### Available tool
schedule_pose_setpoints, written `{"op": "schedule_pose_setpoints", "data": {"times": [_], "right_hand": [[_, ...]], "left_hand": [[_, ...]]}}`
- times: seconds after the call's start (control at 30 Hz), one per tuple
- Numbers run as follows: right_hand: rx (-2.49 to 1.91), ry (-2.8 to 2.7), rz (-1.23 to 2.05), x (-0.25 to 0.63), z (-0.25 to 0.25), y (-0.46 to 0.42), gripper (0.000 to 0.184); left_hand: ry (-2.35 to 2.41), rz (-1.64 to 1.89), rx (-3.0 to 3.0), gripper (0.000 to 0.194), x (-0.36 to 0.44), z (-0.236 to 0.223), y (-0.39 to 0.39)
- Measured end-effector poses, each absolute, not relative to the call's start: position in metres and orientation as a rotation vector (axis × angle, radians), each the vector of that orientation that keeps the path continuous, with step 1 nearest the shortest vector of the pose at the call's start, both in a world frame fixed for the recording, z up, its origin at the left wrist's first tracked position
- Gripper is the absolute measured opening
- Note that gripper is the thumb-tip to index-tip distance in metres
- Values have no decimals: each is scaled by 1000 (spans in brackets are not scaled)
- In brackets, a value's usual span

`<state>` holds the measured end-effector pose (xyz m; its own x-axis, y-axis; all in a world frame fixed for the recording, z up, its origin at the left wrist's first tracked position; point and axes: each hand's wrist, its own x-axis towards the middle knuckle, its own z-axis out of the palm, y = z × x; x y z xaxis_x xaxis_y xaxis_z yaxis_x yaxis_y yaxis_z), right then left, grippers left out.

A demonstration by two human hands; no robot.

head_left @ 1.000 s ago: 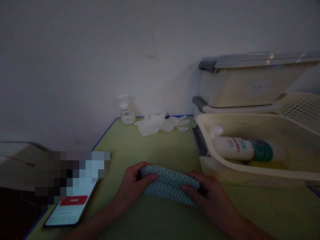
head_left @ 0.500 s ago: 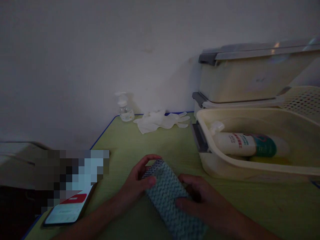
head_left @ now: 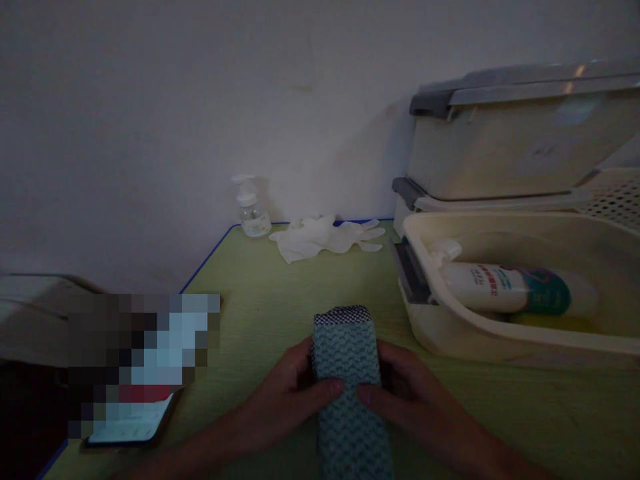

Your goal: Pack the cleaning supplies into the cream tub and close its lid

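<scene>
Above the green table (head_left: 260,320), near its front edge, a folded cloth (head_left: 347,393) was held up lengthwise, its far end showing a dark checkered strip and its upper face a blue-green weave. It was gripped from both sides: its left edge was clamped by the left hand (head_left: 300,390), with the thumb laid on the upper face, and its right edge was clamped by the right hand (head_left: 410,387), with that thumb pressed on the same face. The two thumb tips were set near each other but apart. The near end of the cloth was cut off by the bottom of the view. At the table's left side a phone (head_left: 130,420) was seen lying face up, its screen lit and its upper part hidden by blurred blocks. Against the wall (head_left: 200,120), at the far left corner, a pump bottle (head_left: 255,217) was stood upright, and just beside it white gloves (head_left: 320,237) were spread loosely along the far edge. On the right an open bin (head_left: 480,340) was placed, in which a white and green bottle (head_left: 520,288) was laid on its side, with something yellow (head_left: 555,323) partly hidden below it. Behind the bin, a lidded box (head_left: 500,153) was stacked on another.
</scene>
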<state>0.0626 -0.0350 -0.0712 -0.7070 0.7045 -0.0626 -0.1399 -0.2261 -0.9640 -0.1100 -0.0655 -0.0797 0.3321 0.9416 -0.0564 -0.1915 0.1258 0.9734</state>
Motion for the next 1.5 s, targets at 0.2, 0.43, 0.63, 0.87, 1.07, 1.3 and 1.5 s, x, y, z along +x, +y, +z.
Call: {"op": "schedule_pose_setpoints", "data": {"times": [0.2, 0.43, 0.63, 0.87, 1.07, 1.3, 1.5], "right_hand": [[-657, -1393, 2039, 67, -72, -29, 23], [-696, -1237, 2144, 69, -83, -26, 27], [-743, -1129, 2181, 67, -80, -29, 23], [-726, -952, 2259, 67, -78, -31, 21], [-632, -1009, 2240, 66, -78, -32, 12], [-648, -1113, 2135, 66, -78, -28, 15], [-715, -1407, 1979, 67, -76, -32, 24]], "left_hand": [[1017, 958, 1138, 37, -114, -81, -67], [1001, 974, 1096, 39, -115, -82, -64], [1000, 978, 1110, 31, -119, -79, -65], [1059, 894, 1285, 22, -119, -68, -69], [1040, 946, 1452, 28, -122, -71, -69], [998, 965, 1502, 28, -123, -72, -69], [942, 1069, 1595, 38, -123, -74, -68]]}}
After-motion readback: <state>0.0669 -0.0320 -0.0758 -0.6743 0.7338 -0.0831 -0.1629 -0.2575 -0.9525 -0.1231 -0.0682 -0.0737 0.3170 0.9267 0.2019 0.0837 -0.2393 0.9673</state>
